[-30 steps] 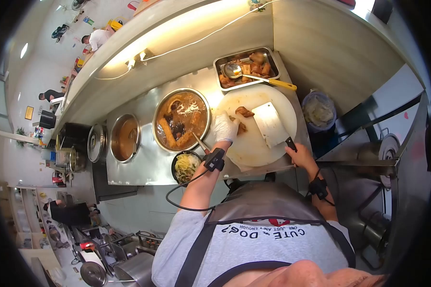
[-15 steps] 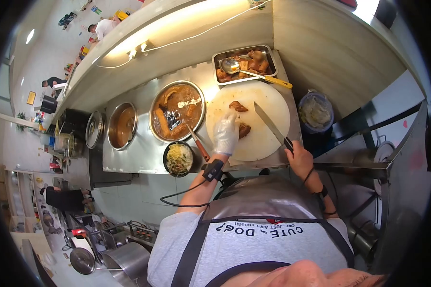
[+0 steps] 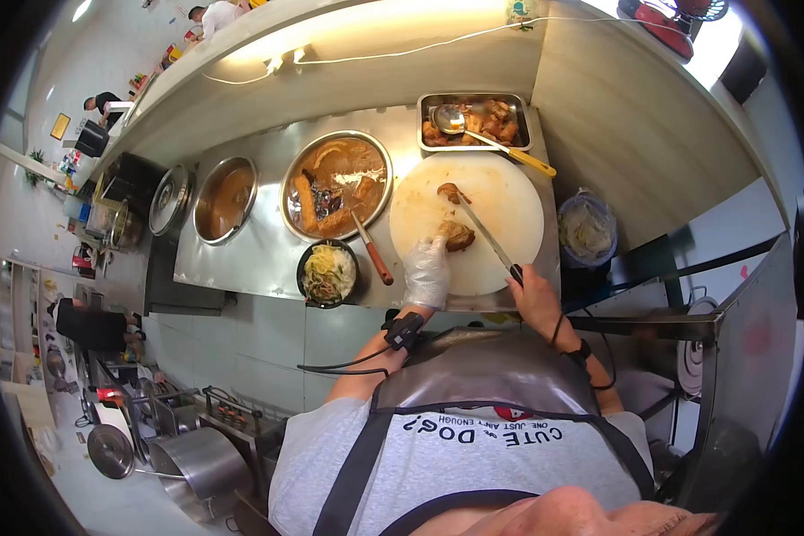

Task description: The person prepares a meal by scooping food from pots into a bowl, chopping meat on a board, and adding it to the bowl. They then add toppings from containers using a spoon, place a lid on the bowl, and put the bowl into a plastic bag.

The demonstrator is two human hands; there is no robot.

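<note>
My left hand (image 3: pixel 426 273), in a clear plastic glove, has its fingers closed at the near left edge of a brown piece of meat (image 3: pixel 458 237) on the round white cutting board (image 3: pixel 514 192). My right hand (image 3: pixel 537 299), ungloved, grips the dark handle of a kitchen knife (image 3: pixel 489 236). The blade slants up and left across the board, passing right of that piece. Its tip reaches a smaller brown piece of meat (image 3: pixel 448 190) farther up the board. The glove partly hides where the fingers meet the meat.
Behind the board stands a metal tray (image 3: pixel 431 146) of brown meat with a yellow-handled ladle (image 3: pixel 525 161). Left are a stew pan (image 3: pixel 288 214), a sauce pot (image 3: pixel 227 210) and a black bowl of noodles and vegetables (image 3: pixel 329 275). A lined bin (image 3: pixel 588 230) is right of the counter.
The knife tip has moved left onto the smaller piece. My left hand has drawn back toward me, from between the two pieces to the nearer one. The view has shifted slightly.
</note>
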